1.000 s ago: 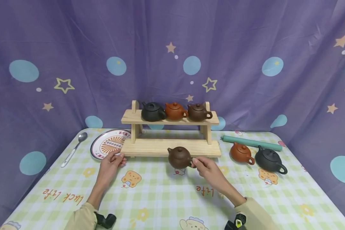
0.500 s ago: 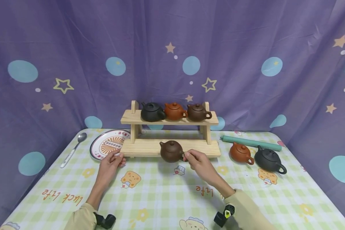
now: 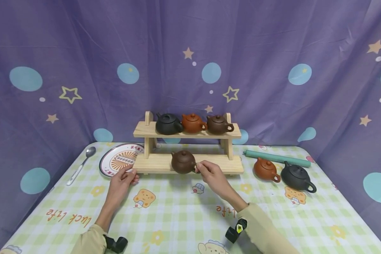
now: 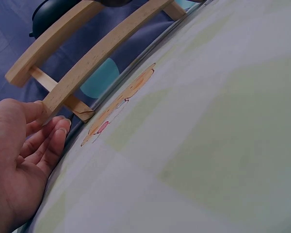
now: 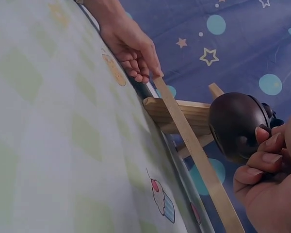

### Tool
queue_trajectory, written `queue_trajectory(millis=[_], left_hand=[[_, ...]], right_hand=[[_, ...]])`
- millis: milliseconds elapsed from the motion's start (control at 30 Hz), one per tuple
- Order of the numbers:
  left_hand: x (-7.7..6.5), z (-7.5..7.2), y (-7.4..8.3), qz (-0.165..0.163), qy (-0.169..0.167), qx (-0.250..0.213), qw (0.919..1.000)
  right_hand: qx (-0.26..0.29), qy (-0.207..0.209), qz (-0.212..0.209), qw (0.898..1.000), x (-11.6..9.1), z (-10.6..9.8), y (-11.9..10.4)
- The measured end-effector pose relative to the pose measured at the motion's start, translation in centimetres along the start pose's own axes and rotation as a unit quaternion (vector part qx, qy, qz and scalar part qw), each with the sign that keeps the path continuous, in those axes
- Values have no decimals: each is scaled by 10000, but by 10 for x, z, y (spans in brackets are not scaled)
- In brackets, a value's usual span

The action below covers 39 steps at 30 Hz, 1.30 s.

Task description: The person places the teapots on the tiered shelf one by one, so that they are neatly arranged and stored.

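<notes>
My right hand (image 3: 213, 177) pinches the handle of a dark brown teapot (image 3: 183, 162), held over the front of the wooden rack's lower shelf (image 3: 155, 163). In the right wrist view that teapot (image 5: 235, 127) hangs above the shelf edge, its handle partly hidden by curled fingers. With thumb and fingers my left hand (image 3: 120, 183) grips the left front corner of the lower shelf; the left wrist view shows the thumb (image 4: 31, 110) on the board's end. On the upper shelf (image 3: 146, 130) stand a black teapot (image 3: 168, 124), an orange-brown teapot (image 3: 193, 123) and another dark brown teapot (image 3: 218, 124).
Right of the rack sit an orange-brown teapot (image 3: 265, 169) and a black teapot (image 3: 296, 176), with a green rolled stick (image 3: 277, 158) behind them. To the left lie a patterned plate (image 3: 106, 165), partly behind the rack, and a spoon (image 3: 81, 165). A purple curtain (image 3: 257, 42) hangs behind.
My right hand has carried the dark brown teapot leftward and away from me, from before the rack's front edge to over its lower shelf. The left hand has stayed at the shelf corner.
</notes>
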<state>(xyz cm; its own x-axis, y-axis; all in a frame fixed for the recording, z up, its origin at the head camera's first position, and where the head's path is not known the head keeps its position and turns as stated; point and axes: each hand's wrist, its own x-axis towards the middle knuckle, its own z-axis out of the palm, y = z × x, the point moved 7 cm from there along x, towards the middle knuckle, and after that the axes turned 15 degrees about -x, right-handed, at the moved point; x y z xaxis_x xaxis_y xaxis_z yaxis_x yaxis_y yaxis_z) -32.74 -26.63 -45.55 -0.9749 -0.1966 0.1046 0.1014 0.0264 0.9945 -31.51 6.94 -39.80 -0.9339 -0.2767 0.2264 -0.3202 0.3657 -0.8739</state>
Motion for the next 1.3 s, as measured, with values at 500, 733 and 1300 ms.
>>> queue_trajectory(millis=[500,733,1300], left_hand=[[2,0,3,15,-10,131,9999],[1,0,1,-33,11,145,9999],[0,0,1,-74,19,151,9999]], right_hand=[[-122,83,19,9999,19,14,-2],[-146,54,26,9999,21,22,-2],[-139,80,-19,9999,29,35,-4]])
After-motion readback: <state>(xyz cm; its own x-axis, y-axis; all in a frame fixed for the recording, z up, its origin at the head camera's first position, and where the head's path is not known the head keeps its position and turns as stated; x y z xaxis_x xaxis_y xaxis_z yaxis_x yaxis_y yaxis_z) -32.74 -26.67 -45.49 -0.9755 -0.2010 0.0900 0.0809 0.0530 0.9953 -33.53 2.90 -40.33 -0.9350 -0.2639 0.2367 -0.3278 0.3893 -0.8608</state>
